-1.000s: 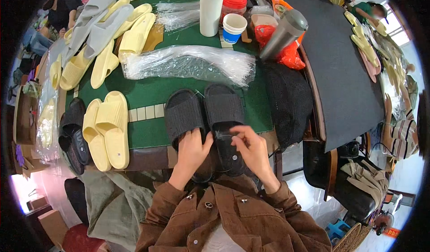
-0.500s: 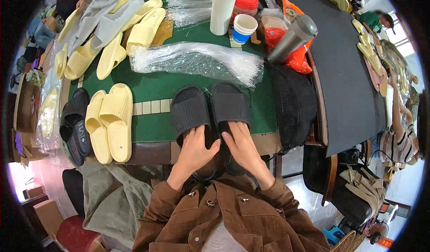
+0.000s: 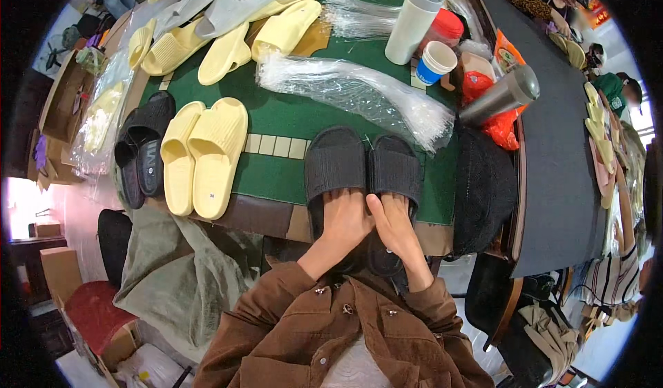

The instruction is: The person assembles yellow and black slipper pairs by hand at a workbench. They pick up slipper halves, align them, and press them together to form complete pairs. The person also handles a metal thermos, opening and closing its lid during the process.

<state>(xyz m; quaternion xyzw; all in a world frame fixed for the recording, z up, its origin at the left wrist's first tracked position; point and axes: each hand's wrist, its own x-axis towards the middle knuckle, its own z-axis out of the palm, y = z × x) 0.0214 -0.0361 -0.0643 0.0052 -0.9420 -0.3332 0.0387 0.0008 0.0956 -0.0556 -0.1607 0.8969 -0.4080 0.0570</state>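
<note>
Two black ribbed slide slippers lie side by side, toes away from me, across the near table edge. Under the strap of the left slide (image 3: 336, 163) go the fingers of my left hand (image 3: 345, 219), stretched out flat, their tips hidden. My right hand (image 3: 396, 226) reaches likewise into the right slide (image 3: 395, 169), its thumb upright against my left hand. A thin clear tie (image 3: 367, 140) sticks up between the two toes. Beyond them lies a plastic bag of clear ties (image 3: 352, 94). To the left stands a pair of cream slides (image 3: 219, 160).
Another black pair (image 3: 143, 150) sits at the table's left edge. Cream and grey slides (image 3: 248, 5) pile up at the far left. A white tumbler (image 3: 414, 22), paper cup (image 3: 436, 62) and steel flask (image 3: 503, 94) stand far right, above a black bag (image 3: 483, 188).
The view has swung, so the table sits farther right in the picture. My hands have come closer together, thumbs now meeting, fingers still under the straps.
</note>
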